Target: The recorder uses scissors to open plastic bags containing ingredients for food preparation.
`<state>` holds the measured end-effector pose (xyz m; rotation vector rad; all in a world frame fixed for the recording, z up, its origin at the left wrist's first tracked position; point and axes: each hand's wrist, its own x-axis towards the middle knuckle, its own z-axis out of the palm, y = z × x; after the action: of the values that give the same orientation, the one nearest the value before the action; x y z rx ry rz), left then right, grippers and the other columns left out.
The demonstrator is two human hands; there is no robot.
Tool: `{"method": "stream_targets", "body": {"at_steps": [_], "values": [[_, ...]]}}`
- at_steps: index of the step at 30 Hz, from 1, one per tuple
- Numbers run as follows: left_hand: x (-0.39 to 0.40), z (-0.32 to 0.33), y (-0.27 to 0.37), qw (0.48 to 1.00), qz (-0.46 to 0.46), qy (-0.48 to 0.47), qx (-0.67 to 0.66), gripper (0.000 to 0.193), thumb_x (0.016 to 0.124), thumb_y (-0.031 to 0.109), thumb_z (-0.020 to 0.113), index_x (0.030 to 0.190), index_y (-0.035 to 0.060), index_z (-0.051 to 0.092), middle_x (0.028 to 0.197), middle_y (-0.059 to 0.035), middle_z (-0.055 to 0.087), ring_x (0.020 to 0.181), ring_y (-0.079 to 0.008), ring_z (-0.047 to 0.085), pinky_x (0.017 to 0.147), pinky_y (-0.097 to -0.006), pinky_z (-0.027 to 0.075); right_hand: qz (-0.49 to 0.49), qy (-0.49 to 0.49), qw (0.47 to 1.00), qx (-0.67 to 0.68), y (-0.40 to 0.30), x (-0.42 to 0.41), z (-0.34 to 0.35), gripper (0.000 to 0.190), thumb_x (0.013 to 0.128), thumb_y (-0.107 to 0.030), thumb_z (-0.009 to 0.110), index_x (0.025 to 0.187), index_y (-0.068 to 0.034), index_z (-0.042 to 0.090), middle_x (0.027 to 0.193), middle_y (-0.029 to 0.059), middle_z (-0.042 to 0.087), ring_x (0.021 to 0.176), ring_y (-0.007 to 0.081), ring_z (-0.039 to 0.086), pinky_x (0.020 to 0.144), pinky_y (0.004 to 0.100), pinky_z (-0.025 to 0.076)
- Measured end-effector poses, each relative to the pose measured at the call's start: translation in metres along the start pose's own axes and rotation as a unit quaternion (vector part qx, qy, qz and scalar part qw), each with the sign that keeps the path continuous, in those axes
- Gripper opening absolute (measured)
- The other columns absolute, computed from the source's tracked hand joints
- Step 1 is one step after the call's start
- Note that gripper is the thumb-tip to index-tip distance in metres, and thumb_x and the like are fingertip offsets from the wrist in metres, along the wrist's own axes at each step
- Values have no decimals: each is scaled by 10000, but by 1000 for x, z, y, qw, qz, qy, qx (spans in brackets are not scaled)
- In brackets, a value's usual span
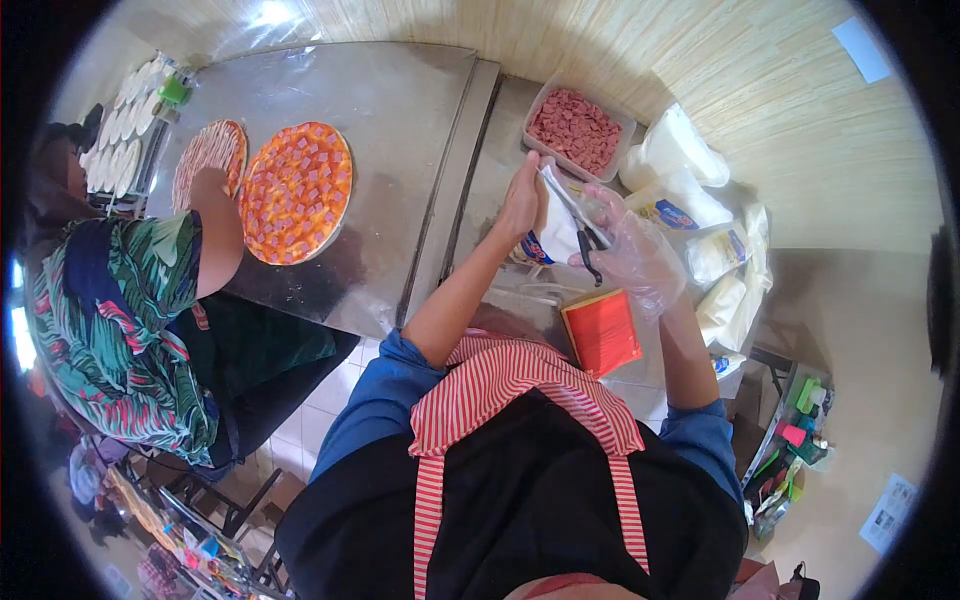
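Observation:
My bare left hand grips the edge of a white plastic packet with blue and yellow print. Over my right hand is a clear plastic glove. That hand holds black-handled scissors, whose blades lie along the packet's upper right side; whether they have cut into it I cannot tell. Just beyond my hands, a clear plastic tub holds diced pink meat. A red and orange packet lies at the table's near edge, below my right hand.
Several white packets are heaped at the right by the wall. At left, a co-worker's arm reaches over a pizza with pale strips. Beside it lies a pizza with diced meat on the steel table. A seam divides the worktops.

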<state>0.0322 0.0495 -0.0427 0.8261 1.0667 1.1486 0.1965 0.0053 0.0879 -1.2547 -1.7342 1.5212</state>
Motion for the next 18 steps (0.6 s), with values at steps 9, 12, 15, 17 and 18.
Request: {"method": "stream_targets", "body": {"at_steps": [9, 12, 15, 17, 18], "values": [[-5, 0, -12, 991, 10, -11, -131, 359, 940, 272, 285, 901, 21, 539, 875, -19, 523, 843, -110, 455, 798, -265, 370, -6, 5, 989, -150, -7, 10, -2, 757, 643, -141, 798, 1281, -69, 398, 737, 22, 507, 664, 128, 484, 605, 283, 421], [-8, 4, -7, 994, 101, -40, -29, 339, 935, 264, 289, 869, 25, 519, 823, -13, 497, 794, -112, 441, 753, -279, 373, -78, 31, 978, -193, 16, 25, 2, 737, 646, -118, 790, 1271, -60, 404, 720, 14, 482, 653, 106, 466, 590, 266, 403], [-16, 14, 9, 990, 37, -5, -138, 324, 917, 239, 289, 868, 12, 516, 793, -16, 481, 771, -110, 433, 736, -280, 377, -6, 13, 982, -186, -18, 17, 2, 734, 644, -84, 787, 1268, -47, 402, 729, -3, 472, 674, 93, 460, 601, 245, 397], [-24, 21, 22, 993, 24, 36, -107, 315, 908, 221, 282, 882, 7, 512, 795, -28, 497, 778, -119, 450, 743, -288, 383, -9, 17, 982, -189, -18, 17, 0, 737, 640, -78, 788, 1266, -41, 402, 732, -8, 474, 680, 92, 459, 608, 237, 396], [-21, 16, 12, 993, 27, 39, -107, 315, 908, 221, 282, 882, 7, 512, 795, -28, 497, 778, -119, 450, 743, -288, 383, -17, 16, 981, -192, -20, 19, 2, 740, 636, -71, 790, 1265, -36, 401, 735, -12, 477, 687, 92, 458, 614, 229, 396]]}}
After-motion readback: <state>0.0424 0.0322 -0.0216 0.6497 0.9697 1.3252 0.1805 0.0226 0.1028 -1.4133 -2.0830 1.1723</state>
